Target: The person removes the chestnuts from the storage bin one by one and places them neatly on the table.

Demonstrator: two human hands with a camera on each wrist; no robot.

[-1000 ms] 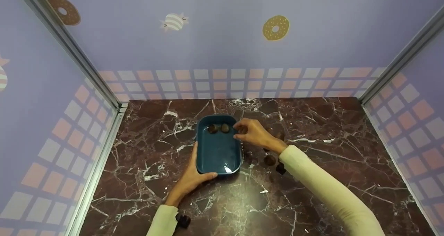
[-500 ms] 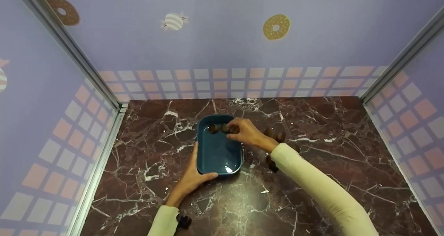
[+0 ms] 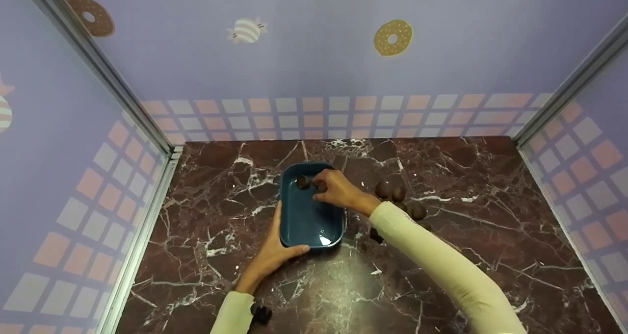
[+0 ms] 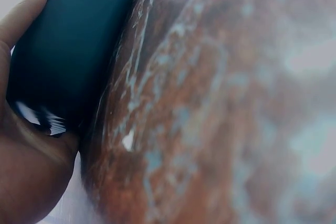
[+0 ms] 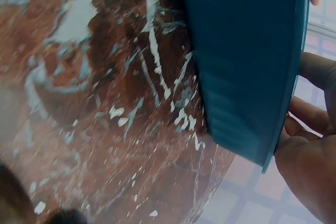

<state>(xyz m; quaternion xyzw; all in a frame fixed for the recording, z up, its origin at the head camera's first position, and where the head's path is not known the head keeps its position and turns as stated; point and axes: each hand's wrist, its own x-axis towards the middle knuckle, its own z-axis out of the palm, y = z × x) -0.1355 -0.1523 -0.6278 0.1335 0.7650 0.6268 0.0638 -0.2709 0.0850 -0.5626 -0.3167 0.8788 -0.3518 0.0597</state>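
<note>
A deep blue rectangular dish [image 3: 311, 216] stands on the marble-patterned table. My left hand [image 3: 274, 250] grips its near left corner, the thumb along the near rim and the fingers against the left wall. In the left wrist view the same hand wraps the dish end [image 4: 73, 40]. My right hand [image 3: 338, 189] reaches over the right rim with bent fingers, which seem to pinch a small brown round piece, mostly hidden. One brown round piece [image 3: 302, 182] lies in the far left of the dish. Behind the dish wall [image 5: 247, 61], the right fingertips [image 5: 310, 114] are partly hidden.
Several brown round pieces [image 3: 417, 209] lie on the table right of the dish, some partly covered by the right sleeve [image 3: 441, 260]. Purple patterned panels with metal edge strips [image 3: 147, 123] enclose the table at the back and sides.
My right hand has moved left from the right rim into the dish, now covering the second brown piece there. More pieces on the table show beside the sleeve. The left hand has stayed still.
</note>
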